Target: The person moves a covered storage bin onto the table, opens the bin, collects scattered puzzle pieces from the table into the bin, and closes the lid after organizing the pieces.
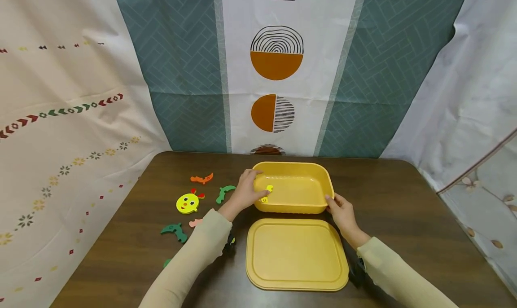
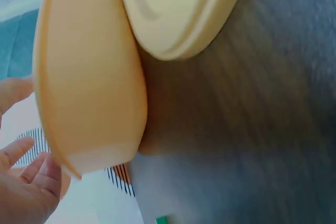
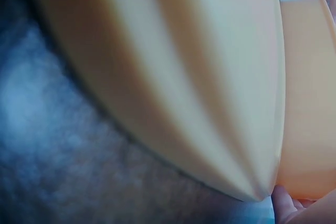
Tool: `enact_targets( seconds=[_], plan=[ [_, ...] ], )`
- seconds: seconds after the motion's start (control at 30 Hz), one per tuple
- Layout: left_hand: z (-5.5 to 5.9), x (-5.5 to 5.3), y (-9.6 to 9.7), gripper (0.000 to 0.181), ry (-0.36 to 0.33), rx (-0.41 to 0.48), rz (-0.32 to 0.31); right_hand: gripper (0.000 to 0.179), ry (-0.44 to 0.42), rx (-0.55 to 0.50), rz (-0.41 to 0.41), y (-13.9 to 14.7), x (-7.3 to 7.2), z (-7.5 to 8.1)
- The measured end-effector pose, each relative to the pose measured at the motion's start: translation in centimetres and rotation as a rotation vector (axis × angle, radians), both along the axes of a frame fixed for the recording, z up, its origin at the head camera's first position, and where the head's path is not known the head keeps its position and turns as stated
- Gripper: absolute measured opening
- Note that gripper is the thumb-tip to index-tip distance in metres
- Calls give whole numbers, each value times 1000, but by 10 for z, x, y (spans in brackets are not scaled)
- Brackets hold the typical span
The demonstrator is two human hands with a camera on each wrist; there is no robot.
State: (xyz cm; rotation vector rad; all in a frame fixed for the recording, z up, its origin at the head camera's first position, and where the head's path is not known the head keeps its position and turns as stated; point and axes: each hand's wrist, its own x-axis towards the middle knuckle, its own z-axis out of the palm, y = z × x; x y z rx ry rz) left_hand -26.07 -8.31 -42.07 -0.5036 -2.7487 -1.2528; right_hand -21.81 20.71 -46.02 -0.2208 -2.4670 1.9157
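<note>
A yellow plastic box (image 1: 295,208), open at the top, stands at the back of the table. My left hand (image 1: 243,191) grips its left end, thumb reaching over the rim and fingers at the far corner. In the left wrist view, the left fingers curl against the rim. Inside the box by that thumb lies a small yellow piece (image 1: 269,188), partly covered by the thumb. On the right, my right hand (image 1: 343,213) holds the near right corner, thumb on the rim, fingers below. A flat yellow lid (image 1: 296,254) lies in front of the box.
Left of the box are scattered flat toy pieces: a yellow smiling head (image 1: 188,203) with red feelers, an orange piece (image 1: 202,178), green pieces (image 1: 224,193) and a pink piece (image 1: 195,222). A dark green piece (image 1: 174,231) lies nearer. Patterned cloth (image 1: 278,119) hangs behind the table.
</note>
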Motion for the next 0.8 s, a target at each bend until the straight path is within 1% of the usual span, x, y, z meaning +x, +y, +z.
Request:
enact_targets(
  seconds=[0.13, 0.2, 0.33, 0.43, 0.57, 0.67, 0.8],
  plan=[
    [3, -2, -12, 57, 40, 24, 59, 56, 7, 3, 3, 1, 0, -1],
    [4, -3, -18, 55, 57, 23, 104, 56, 7, 2, 9, 1, 0, -1],
    [3, -3, -30, 54, 53, 2, 205, 56, -3, -1, 17, 2, 0, 0],
    [2, -4, -37, 55, 27, -24, 266, 56, -1, -1, 12, 1, 1, 1],
    [1, -5, -43, 57, -21, -69, 326, 55, 3, -7, 5, 1, 1, 1],
    [-2, -6, -47, 58, -54, -101, 362, 55, 3, -11, 8, 1, 1, 1],
    [-6, -5, -52, 59, -79, -123, 397, 55, -5, -18, 22, 2, 1, 1]
  ],
)
